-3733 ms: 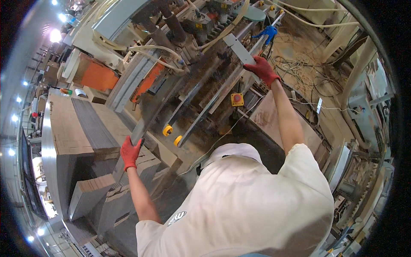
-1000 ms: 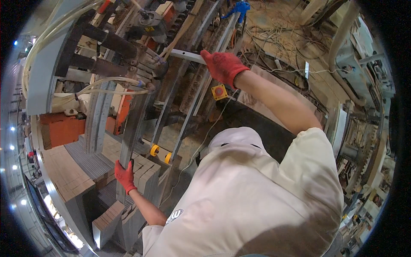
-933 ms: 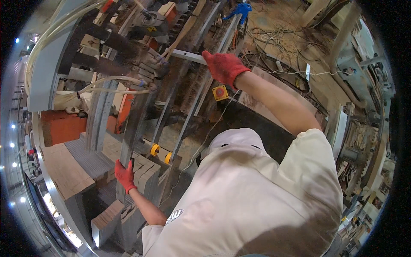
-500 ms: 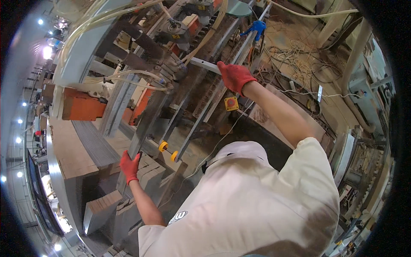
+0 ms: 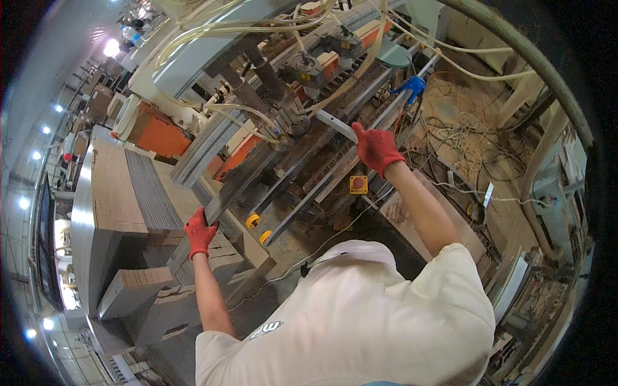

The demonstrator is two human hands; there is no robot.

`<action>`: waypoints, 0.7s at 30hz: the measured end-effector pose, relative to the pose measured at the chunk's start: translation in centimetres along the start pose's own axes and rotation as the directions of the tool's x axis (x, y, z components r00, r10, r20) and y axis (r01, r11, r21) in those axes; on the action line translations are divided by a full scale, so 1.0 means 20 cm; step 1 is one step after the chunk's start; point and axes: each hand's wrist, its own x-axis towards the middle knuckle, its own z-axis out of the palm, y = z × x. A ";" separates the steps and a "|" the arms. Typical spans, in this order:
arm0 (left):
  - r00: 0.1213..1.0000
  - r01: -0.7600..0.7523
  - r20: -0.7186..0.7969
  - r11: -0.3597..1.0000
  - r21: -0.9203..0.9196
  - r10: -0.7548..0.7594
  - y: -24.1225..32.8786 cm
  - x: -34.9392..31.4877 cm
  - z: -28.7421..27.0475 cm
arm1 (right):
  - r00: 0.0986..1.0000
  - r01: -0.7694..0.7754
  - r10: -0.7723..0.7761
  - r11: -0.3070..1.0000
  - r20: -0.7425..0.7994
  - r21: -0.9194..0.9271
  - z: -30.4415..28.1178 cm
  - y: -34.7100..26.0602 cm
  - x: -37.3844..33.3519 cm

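While one end of a pale strip (image 5: pixel 335 124) is clamped in the grip of the right hand (image 5: pixel 378 149) near the metal rails (image 5: pixel 309 199), a long grey bar (image 5: pixel 226 197) is touched by the left hand (image 5: pixel 201 234) beside stacked boards (image 5: pixel 118 190); whether that grip is closed cannot be told.

One pale-grey narrow flat strip (image 5: pixel 342 130), pierced near its far end, crosswise above machine rails (image 5: pixel 309 202); one long dull-grey straight bar (image 5: pixel 225 198), slanting diagonally.
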 end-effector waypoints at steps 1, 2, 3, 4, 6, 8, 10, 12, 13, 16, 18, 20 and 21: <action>1.000 0.016 0.019 1.000 -0.015 -0.015 0.00 0.00 0.00 | 1.000 -0.004 0.004 1.000 -0.023 -0.004 0.00 0.00 -0.01; 0.999 0.031 0.037 0.999 -0.031 -0.030 0.01 0.00 0.00 | 1.000 0.005 -0.004 0.999 -0.019 0.054 0.00 0.01 -0.02; 0.998 0.045 0.056 0.998 -0.044 -0.042 0.01 0.01 -0.01 | 1.000 0.012 -0.011 0.993 -0.016 0.115 -0.02 0.01 -0.03; 0.997 0.049 0.055 0.998 -0.039 -0.047 0.02 0.01 -0.01 | 1.000 0.019 -0.017 0.985 -0.012 0.174 -0.03 0.01 -0.05; 0.997 0.057 0.055 0.998 -0.028 -0.055 0.03 0.01 -0.01 | 0.978 0.086 -0.063 0.990 -0.199 0.111 0.04 0.03 -0.06; 0.997 0.056 0.048 0.998 -0.018 -0.055 0.03 0.01 -0.02 | 0.946 0.140 -0.085 0.977 -0.313 0.158 0.06 0.03 -0.10; 0.994 0.078 0.076 0.997 -0.012 -0.077 0.02 0.00 -0.02 | 0.977 0.029 0.042 0.946 -0.209 0.324 0.01 0.01 -0.13; 0.985 0.116 0.133 0.993 -0.012 -0.114 0.03 -0.01 -0.03 | 0.982 -0.081 0.147 0.897 -0.120 0.435 -0.03 0.02 -0.13; 0.988 0.110 0.114 0.994 -0.019 -0.108 0.03 -0.02 -0.03 | 0.976 -0.132 0.197 0.873 -0.093 0.470 -0.03 0.04 -0.12; 0.989 0.112 0.101 0.991 -0.075 -0.104 0.07 -0.08 -0.03 | 0.943 -0.152 0.296 0.788 -0.150 0.597 0.12 0.20 -0.05; 0.982 0.135 0.150 0.978 -0.160 -0.111 0.11 -0.15 -0.06 | 0.923 -0.050 0.332 0.604 -0.194 0.796 0.20 0.30 0.00; 0.983 0.144 0.142 0.966 -0.214 -0.115 0.21 -0.30 -0.08 | 0.934 -0.130 0.335 0.647 -0.127 0.751 0.19 0.36 0.03; 0.981 0.163 0.142 0.959 -0.232 -0.133 0.24 -0.42 -0.10 | 0.938 -0.166 0.331 0.693 -0.105 0.702 0.16 0.35 0.02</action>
